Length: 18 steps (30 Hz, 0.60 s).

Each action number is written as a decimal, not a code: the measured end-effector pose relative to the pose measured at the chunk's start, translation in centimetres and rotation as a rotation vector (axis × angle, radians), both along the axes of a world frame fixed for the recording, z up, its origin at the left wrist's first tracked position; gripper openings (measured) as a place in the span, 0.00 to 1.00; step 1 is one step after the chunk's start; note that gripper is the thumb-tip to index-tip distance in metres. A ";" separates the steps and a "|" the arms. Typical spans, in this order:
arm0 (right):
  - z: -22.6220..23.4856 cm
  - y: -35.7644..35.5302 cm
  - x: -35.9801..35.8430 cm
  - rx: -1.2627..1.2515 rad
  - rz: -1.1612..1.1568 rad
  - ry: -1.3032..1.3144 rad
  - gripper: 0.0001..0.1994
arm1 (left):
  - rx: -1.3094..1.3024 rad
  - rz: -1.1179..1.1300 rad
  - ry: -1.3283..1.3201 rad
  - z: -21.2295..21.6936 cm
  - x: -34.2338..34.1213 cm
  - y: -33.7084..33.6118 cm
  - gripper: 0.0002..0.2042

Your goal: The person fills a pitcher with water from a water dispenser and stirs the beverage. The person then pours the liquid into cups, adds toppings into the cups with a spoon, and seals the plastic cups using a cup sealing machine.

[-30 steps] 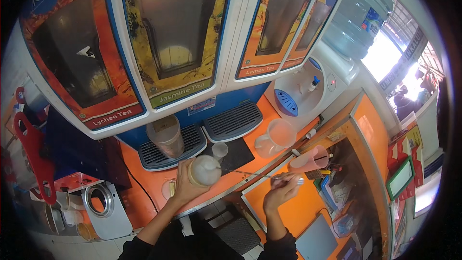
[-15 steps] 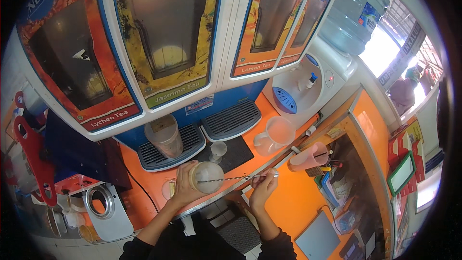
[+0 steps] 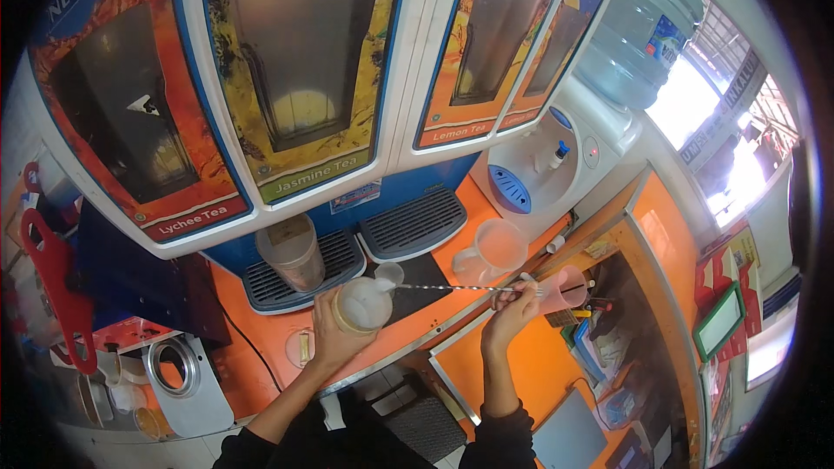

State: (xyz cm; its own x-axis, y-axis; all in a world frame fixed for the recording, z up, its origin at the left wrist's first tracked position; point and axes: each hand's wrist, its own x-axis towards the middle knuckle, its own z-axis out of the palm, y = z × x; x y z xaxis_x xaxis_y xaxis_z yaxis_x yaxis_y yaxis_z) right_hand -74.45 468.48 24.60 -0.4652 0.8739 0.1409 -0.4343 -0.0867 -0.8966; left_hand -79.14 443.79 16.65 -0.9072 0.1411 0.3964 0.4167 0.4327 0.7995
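Left hand [image 3: 328,334] clamped round clear round cup with pale contents [image 3: 365,304], over orange worktop [image 3: 259,340], presumably to steady it. Right hand [image 3: 511,317] clamped on long twisted silver metal stirrer [image 3: 452,287], near its outer end, probably for reach; other end near cup rim and small clear cup [image 3: 389,273], contact can't tell. Black flat mat [image 3: 423,299] likely catches drips.

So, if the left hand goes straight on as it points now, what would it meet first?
Probably the small cup, which shows past the container in the left hand, though depth is unclear.
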 end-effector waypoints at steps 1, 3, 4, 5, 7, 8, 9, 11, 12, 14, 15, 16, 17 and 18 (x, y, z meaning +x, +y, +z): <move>0.2 0.1 -0.1 0.038 0.006 0.046 0.16 | 0.000 0.003 -0.001 0.1 0.0 -0.1 0.42; 0.8 -1.1 -0.3 0.102 -0.051 0.026 0.16 | 0.009 0.051 -0.011 0.2 0.1 -0.2 0.42; 1.0 -2.0 -0.5 0.167 -0.111 0.007 0.16 | 0.007 0.056 -0.011 0.2 0.1 -0.5 0.42; 0.3 -2.4 -0.4 0.170 -0.114 0.007 0.16 | 0.014 0.059 -0.011 0.0 0.2 -0.5 0.42; -2.6 -3.2 0.1 0.666 -0.071 0.118 0.16 | 0.021 0.060 -0.013 0.0 0.3 -0.3 0.42; -4.0 -3.5 0.5 0.863 0.007 0.151 0.15 | 0.025 0.062 -0.019 0.1 0.3 -0.2 0.42; -4.7 -4.0 0.6 1.056 0.090 0.185 0.14 | 0.028 0.067 -0.024 0.1 0.3 -0.3 0.42; -5.0 -4.2 0.6 1.195 0.138 0.212 0.13 | 0.025 0.057 -0.015 0.1 0.3 -0.2 0.43; -5.0 -4.3 0.7 1.334 0.187 0.239 0.12 | 0.023 0.047 -0.004 0.1 0.3 -0.2 0.43; -3.1 -4.4 0.3 1.165 0.116 0.289 0.12 | 0.007 0.053 -0.011 0.2 0.4 -0.5 0.43; -2.6 -4.5 0.5 1.064 -0.017 0.164 0.13 | -0.006 0.056 -0.017 0.2 0.4 -0.7 0.43; -2.2 -3.8 0.6 0.920 -0.132 0.061 0.14 | -0.007 0.058 -0.015 0.2 0.4 -0.7 0.43; -1.6 -3.1 0.7 0.772 -0.243 -0.040 0.15 | 0.000 0.053 -0.028 -0.1 0.3 -0.8 0.43; -0.9 -2.8 1.0 0.769 -0.241 -0.036 0.15 | 0.006 0.049 -0.041 -0.1 0.3 -0.9 0.43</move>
State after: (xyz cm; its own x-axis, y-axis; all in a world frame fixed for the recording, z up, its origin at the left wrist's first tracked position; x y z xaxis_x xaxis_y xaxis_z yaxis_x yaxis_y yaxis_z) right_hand -73.42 465.72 23.66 -0.2918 0.6151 0.7324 -0.3318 0.6531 -0.6807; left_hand -78.84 442.93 16.53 -0.9282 0.0942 0.3599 0.3625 0.4470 0.8178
